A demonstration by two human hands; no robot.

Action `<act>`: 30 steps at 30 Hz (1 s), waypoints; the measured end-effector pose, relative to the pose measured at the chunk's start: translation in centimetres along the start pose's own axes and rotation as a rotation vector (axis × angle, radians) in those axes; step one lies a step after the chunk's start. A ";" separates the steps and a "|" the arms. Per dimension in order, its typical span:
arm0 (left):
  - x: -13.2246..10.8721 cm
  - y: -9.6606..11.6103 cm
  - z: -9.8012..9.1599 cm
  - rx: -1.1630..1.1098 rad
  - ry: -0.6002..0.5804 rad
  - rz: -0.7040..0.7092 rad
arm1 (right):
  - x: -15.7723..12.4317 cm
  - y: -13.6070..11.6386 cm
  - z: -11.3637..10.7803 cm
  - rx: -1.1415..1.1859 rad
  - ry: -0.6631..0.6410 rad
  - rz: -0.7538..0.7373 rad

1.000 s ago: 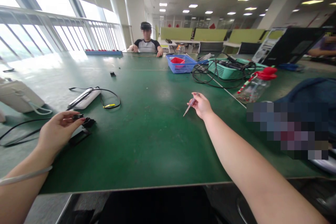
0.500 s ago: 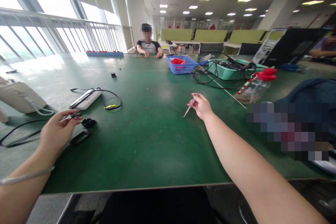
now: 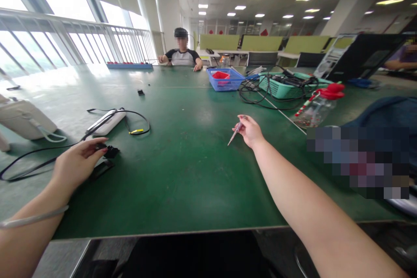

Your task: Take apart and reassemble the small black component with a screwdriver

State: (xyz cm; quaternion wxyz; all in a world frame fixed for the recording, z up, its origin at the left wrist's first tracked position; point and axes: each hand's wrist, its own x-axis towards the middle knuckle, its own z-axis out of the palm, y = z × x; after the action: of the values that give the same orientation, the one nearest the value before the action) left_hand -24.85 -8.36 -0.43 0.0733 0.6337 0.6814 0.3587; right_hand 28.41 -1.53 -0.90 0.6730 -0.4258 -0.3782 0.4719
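My right hand (image 3: pixel 251 132) is closed around a slim screwdriver (image 3: pixel 235 134) with a see-through handle. Its tip points down and left, close to the green table top. On the left, my left hand (image 3: pixel 77 158) pinches a small black part (image 3: pixel 100 146), mostly hidden by the fingers. Right beside those fingertips lies a black plastic piece (image 3: pixel 112 152); whether the two touch I cannot tell. A flat black frame-like piece (image 3: pixel 103 167) rests under and beside the hand, partly covered by it.
A white power bank-like box (image 3: pixel 107 122) with a black cable lies beyond my left hand. Farther back are a blue basket (image 3: pixel 224 84), a green basket (image 3: pixel 280 90) full of cables, and a red-topped bottle (image 3: pixel 314 110). Across the table sits a person (image 3: pixel 182 56).
My left hand has moved slightly right and down with the small part, up to the black plastic piece. My right hand stays put. The person opposite has moved one arm outward.
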 end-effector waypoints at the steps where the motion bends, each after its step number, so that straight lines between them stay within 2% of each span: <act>1: 0.0 0.0 -0.1 0.083 -0.017 0.030 | 0.0 0.0 0.0 0.000 0.000 -0.001; 5: -0.2 0.4 -0.4 0.263 -0.021 0.145 | 0.1 0.1 0.0 0.001 0.000 -0.004; 10: -0.4 1.0 -0.4 0.309 0.001 0.218 | 0.1 0.1 0.1 -0.005 -0.006 -0.003; 24: -0.5 1.2 0.2 0.429 0.008 0.320 | -0.1 0.0 0.2 -0.025 -0.010 -0.004; 30: -0.5 1.3 0.1 0.475 0.032 0.304 | -0.2 0.0 0.2 -0.037 -0.009 -0.005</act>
State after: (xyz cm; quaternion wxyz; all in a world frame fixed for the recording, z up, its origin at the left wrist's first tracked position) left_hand -23.62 -8.89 0.08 -0.1426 0.7223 0.6447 0.2056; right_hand 28.22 -1.65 -0.86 0.6644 -0.4350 -0.3911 0.4652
